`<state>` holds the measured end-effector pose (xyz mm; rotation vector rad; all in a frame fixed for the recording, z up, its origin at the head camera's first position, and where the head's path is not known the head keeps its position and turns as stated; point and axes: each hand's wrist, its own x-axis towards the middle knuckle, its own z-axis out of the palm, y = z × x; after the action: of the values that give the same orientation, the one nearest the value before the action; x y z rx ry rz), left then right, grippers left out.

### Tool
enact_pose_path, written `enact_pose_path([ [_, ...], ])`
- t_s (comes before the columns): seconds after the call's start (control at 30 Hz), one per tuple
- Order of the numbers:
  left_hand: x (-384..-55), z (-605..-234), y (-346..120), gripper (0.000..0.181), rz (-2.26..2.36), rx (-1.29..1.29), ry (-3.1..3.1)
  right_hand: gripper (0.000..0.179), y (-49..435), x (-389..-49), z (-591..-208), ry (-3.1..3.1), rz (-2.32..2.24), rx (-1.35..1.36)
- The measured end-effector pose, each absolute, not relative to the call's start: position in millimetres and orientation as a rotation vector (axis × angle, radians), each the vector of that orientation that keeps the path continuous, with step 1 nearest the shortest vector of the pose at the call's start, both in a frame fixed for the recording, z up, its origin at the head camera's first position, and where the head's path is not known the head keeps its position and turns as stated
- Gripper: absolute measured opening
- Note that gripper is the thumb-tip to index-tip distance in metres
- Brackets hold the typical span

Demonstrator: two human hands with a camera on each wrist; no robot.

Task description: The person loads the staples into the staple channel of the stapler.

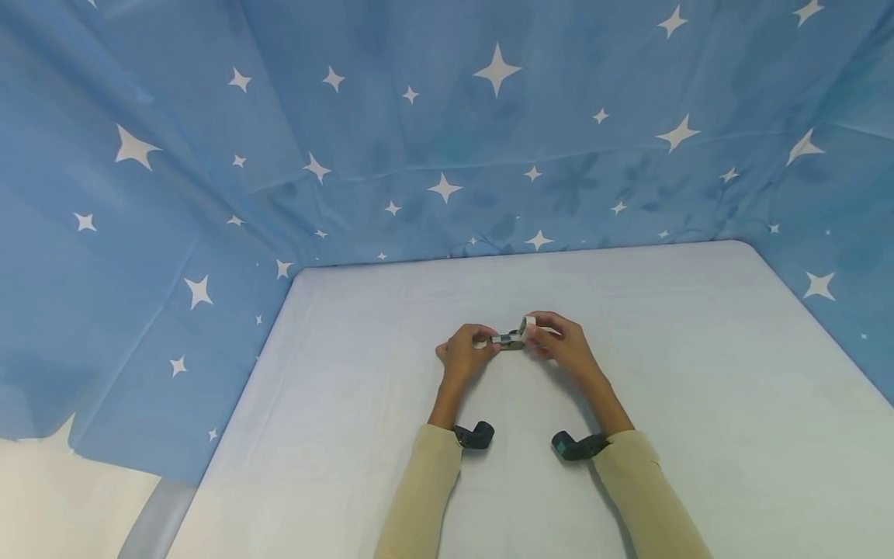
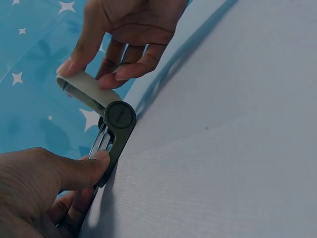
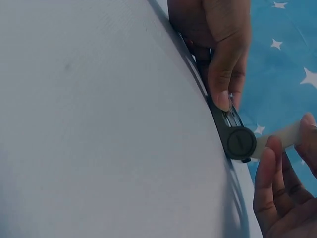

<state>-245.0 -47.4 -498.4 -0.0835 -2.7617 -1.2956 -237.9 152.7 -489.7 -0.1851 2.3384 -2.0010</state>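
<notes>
The gadget (image 1: 509, 340) is toward the desk's (image 1: 698, 326) far edge and well in from the left and right edges, with the left hand (image 1: 466, 353) at its left end and the right hand (image 1: 569, 345) at the flap (image 2: 88, 86) on its right. Before it, the left camera (image 1: 476, 436) and right camera (image 1: 578, 446) sit between the forearms. The curtain (image 1: 419, 140) hangs behind the far edge, rounding both far corners.

Blue star-printed fabric (image 1: 391, 132) hangs behind and along both sides of a white-covered table (image 1: 363, 373); far corners rounded.
</notes>
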Motion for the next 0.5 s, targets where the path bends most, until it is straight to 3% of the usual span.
enact_pose_path([
  [0.23,-244.8,-498.9,-46.5,0.015,-1.292,-0.082,-2.772,0.032,138.3,-233.1,-468.8,2.514,-1.884,-0.378],
  [0.5,-244.3,-500.1,-47.6,0.020,-1.275,-0.093,-2.774,0.027,122.4,-244.2,-479.6,2.950,-1.448,-0.563],
])
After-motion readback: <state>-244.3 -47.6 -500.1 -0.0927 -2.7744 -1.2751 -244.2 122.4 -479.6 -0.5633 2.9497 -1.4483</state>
